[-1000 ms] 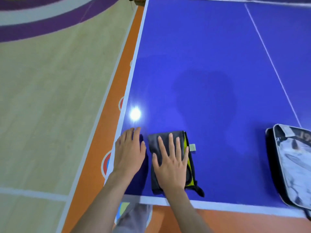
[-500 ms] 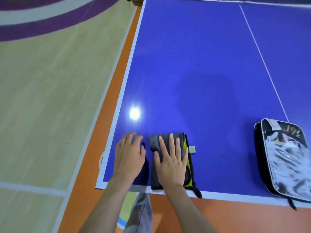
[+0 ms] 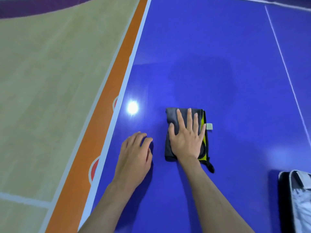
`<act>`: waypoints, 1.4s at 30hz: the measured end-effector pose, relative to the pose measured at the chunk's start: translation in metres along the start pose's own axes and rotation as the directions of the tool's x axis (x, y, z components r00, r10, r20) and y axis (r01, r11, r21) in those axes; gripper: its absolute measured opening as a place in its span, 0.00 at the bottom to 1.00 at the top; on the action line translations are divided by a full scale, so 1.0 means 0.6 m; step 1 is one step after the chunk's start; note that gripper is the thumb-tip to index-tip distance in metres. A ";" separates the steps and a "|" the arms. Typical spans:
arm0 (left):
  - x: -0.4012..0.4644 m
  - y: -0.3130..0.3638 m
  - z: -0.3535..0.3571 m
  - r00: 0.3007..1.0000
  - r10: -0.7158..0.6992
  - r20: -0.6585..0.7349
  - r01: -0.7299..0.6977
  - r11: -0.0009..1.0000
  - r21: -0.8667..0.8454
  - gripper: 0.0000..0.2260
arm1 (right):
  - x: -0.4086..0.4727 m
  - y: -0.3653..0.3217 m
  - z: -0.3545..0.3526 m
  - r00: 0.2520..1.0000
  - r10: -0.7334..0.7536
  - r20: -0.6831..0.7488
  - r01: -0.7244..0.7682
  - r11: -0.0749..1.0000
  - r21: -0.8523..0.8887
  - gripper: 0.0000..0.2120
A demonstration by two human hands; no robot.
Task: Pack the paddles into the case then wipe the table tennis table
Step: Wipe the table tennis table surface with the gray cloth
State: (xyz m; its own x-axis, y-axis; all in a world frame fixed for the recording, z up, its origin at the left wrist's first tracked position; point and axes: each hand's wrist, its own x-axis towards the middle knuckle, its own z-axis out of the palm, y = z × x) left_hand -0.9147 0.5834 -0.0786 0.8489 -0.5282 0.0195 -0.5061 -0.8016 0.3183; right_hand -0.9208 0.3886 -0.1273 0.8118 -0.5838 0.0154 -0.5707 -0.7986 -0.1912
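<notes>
A folded grey cloth (image 3: 173, 117) with a yellow-green edge and a small white tag lies on the blue table tennis table (image 3: 218, 56), near its left side. My right hand (image 3: 186, 137) presses flat on the cloth with straight, spread fingers. My left hand (image 3: 134, 153) rests on the bare table just left of the cloth, its fingers loosely bent and holding nothing. The black and white paddle case (image 3: 297, 199) lies at the lower right, cut off by the frame edge. No paddles are visible.
The table's white left edge line (image 3: 127, 78) runs diagonally, with the orange and beige floor (image 3: 50, 81) beyond it. A white centre line (image 3: 284, 64) crosses the table at the right. A bright light reflection (image 3: 132, 107) shines left of the cloth.
My right hand has pushed the cloth forward, away from the near table edge, which has left the view. My left hand followed on the table, its fingers bending. The case has shifted toward the lower right.
</notes>
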 end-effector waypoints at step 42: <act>-0.227 0.145 0.013 0.984 -0.175 0.031 0.177 0.959 -0.221 0.12 | -0.372 0.133 -0.040 0.990 -0.140 0.022 0.140 0.990 0.014 0.29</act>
State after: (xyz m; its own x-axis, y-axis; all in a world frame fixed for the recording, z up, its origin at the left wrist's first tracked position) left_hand -1.0754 0.5831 -0.0611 0.9193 -0.3881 -0.0655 -0.3012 -0.8007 0.5178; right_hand -1.1503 0.4519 -0.1226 0.8861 -0.4630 0.0209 -0.4499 -0.8701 -0.2014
